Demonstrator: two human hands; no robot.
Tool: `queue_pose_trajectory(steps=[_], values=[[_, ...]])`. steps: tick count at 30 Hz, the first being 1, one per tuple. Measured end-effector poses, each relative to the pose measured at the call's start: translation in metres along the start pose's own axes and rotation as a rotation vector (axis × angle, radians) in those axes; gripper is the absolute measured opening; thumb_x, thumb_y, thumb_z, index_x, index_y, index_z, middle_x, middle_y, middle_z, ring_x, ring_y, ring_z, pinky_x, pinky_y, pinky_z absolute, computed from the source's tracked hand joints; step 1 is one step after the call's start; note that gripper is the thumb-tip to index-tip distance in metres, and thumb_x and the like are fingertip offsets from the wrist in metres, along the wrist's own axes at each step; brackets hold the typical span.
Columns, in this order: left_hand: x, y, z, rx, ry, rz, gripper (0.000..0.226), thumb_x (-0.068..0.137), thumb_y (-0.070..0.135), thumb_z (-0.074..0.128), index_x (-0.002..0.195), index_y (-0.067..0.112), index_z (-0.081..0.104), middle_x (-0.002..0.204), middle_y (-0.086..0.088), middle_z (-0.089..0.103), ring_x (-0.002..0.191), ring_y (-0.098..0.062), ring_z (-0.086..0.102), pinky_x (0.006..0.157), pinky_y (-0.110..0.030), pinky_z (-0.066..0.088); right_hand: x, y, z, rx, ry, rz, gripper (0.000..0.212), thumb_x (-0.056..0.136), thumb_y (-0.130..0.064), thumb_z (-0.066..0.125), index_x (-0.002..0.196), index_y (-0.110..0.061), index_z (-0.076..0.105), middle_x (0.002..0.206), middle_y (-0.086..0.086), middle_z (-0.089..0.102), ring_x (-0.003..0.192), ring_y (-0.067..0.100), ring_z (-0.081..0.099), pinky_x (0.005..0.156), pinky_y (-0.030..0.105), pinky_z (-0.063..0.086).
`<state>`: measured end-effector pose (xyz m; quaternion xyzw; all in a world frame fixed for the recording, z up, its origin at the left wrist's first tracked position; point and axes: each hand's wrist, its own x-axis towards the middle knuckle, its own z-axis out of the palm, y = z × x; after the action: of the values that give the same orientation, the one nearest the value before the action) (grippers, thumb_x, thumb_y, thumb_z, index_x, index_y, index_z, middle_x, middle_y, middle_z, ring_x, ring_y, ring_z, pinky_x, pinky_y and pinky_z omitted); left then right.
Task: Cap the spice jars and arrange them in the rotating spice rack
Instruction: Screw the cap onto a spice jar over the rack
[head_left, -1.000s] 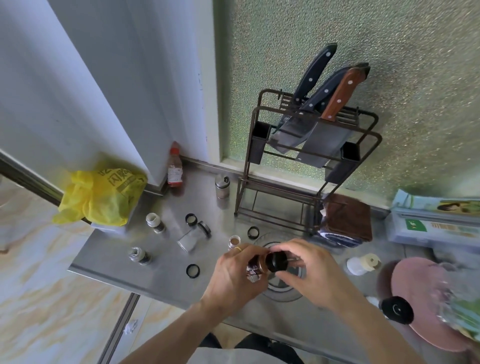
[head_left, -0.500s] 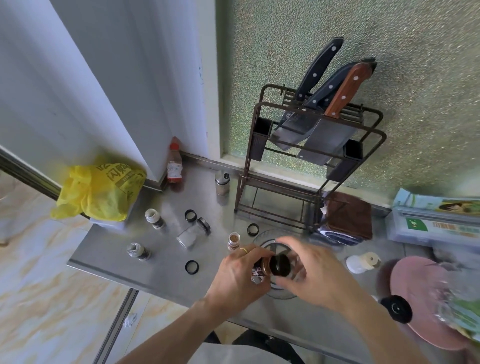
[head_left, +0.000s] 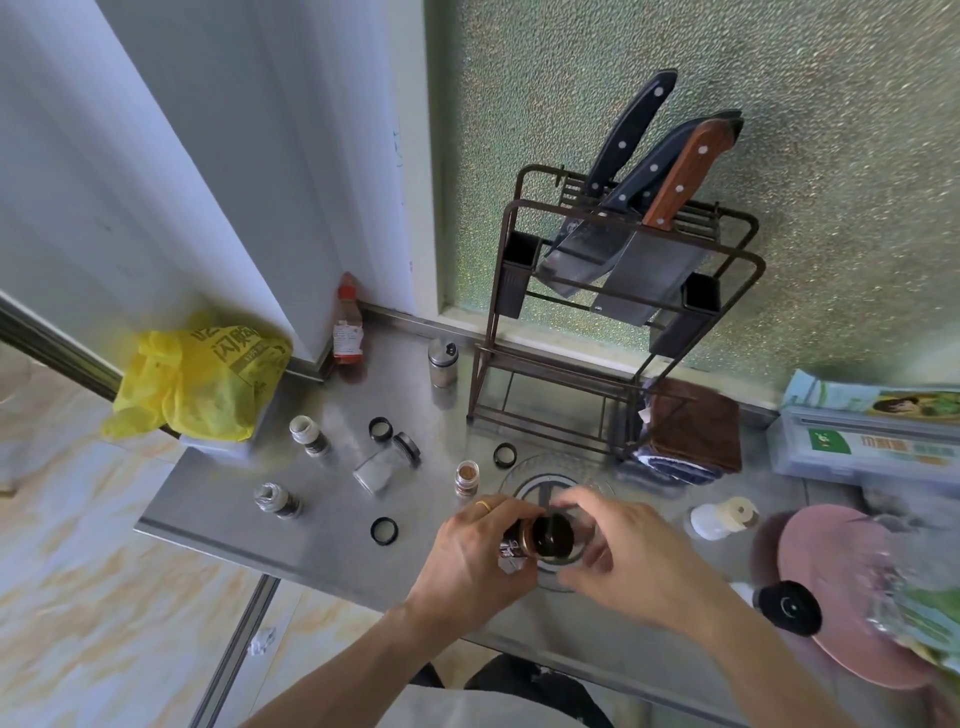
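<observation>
Steel counter (head_left: 332, 525) meets white wall (head_left: 156, 156) and pebbled glass (head_left: 571, 78).

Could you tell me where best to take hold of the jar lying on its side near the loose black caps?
Probably from above, fingers pinching across the clear body of the toppled jar at mid-length. It lies flat on the steel counter, black-rimmed mouth toward the knife rack, so its long sides are exposed.

Head camera looks steeply down, close above counter (head_left: 332, 525)
</observation>
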<state>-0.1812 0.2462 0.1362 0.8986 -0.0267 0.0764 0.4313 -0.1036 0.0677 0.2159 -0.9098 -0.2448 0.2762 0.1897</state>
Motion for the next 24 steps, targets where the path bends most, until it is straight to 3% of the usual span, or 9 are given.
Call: queue_pose_trajectory(steps=[1,3,4,7,11,14,16,21,24], values=[[-0.001,0.000,0.000,-0.005,0.000,0.005,0.040,0.074,0.022,0.076,0.113,0.028,0.066,0.104,0.014,0.069,0.091,-0.002,0.063,0.078,-0.024,0.056,0.000,0.002,0.003,-0.031,0.020,0.002,0.031,0.085,-0.054,0.067,0.106,-0.031,0.062,0.078,-0.013,0.068,0.072,0.002,0.065,0.064,0.015,0.049],[-0.003,0.000,-0.001,-0.011,-0.011,0.010,0.040,0.076,0.024,0.076,0.114,0.028,0.065,0.105,0.013,0.069,0.091,-0.002,0.064,0.079,-0.024,0.057,-0.001,-0.001,0.003,-0.087,0.085,0.031,0.043,0.091,-0.065,0.046,0.085,-0.026,0.063,0.069,-0.005,0.067,0.067,0.007,0.065,0.059,0.018,0.047],[-0.004,0.000,-0.001,-0.011,-0.012,0.006,0.041,0.076,0.024,0.076,0.115,0.028,0.065,0.105,0.013,0.069,0.091,-0.002,0.064,0.079,-0.024,0.057,-0.002,0.000,0.006,-0.096,0.100,0.029,0.047,0.090,-0.070,0.043,0.088,-0.026,0.060,0.071,-0.005,0.066,0.069,0.008,0.065,0.060,0.019,0.046],[-0.006,-0.003,-0.001,-0.010,0.000,-0.007,0.040,0.075,0.022,0.077,0.113,0.028,0.065,0.104,0.013,0.069,0.089,-0.003,0.064,0.077,-0.024,0.057,-0.003,-0.002,0.010,-0.025,0.054,-0.018,0.045,0.083,-0.058,0.068,0.118,-0.034,0.055,0.087,-0.016,0.065,0.077,-0.001,0.062,0.066,0.013,0.046],[-0.012,-0.007,0.002,-0.004,-0.021,0.001,0.041,0.075,0.023,0.075,0.114,0.027,0.065,0.105,0.013,0.069,0.090,-0.003,0.065,0.077,-0.025,0.057,-0.001,-0.005,0.019,-0.097,0.134,0.000,0.043,0.088,-0.067,0.053,0.106,-0.029,0.060,0.084,-0.012,0.066,0.076,0.002,0.059,0.066,0.019,0.044],[-0.019,-0.012,0.004,0.004,-0.014,-0.031,0.040,0.073,0.024,0.075,0.111,0.028,0.065,0.102,0.014,0.070,0.087,-0.004,0.065,0.075,-0.025,0.057,0.004,-0.004,0.033,0.000,0.067,-0.046,0.048,0.079,-0.053,0.072,0.119,-0.034,0.054,0.102,-0.015,0.066,0.092,0.005,0.063,0.082,0.026,0.054],[-0.025,-0.019,0.005,-0.008,-0.021,-0.059,0.040,0.071,0.020,0.075,0.109,0.027,0.066,0.100,0.014,0.070,0.084,-0.004,0.065,0.073,-0.022,0.055,0.008,-0.005,0.047,0.011,0.062,-0.020,0.044,0.078,-0.041,0.077,0.117,-0.031,0.061,0.103,-0.015,0.068,0.094,0.005,0.064,0.085,0.029,0.056],[-0.041,-0.054,0.012,0.005,-0.020,-0.172,0.039,0.072,0.014,0.080,0.107,0.026,0.068,0.100,0.015,0.070,0.084,-0.002,0.066,0.076,-0.009,0.049,0.027,-0.022,0.095,0.010,0.151,0.033,0.044,0.083,-0.046,0.075,0.120,-0.023,0.064,0.109,-0.008,0.067,0.099,0.009,0.062,0.089,0.024,0.051],[-0.048,-0.082,0.024,0.073,-0.019,-0.266,0.036,0.074,0.013,0.077,0.106,0.025,0.066,0.097,0.013,0.072,0.085,-0.006,0.068,0.076,-0.017,0.054,0.051,-0.033,0.130,-0.001,0.152,0.072,0.045,0.089,-0.043,0.071,0.126,-0.021,0.060,0.117,-0.005,0.061,0.109,0.012,0.060,0.096,0.026,0.048]])
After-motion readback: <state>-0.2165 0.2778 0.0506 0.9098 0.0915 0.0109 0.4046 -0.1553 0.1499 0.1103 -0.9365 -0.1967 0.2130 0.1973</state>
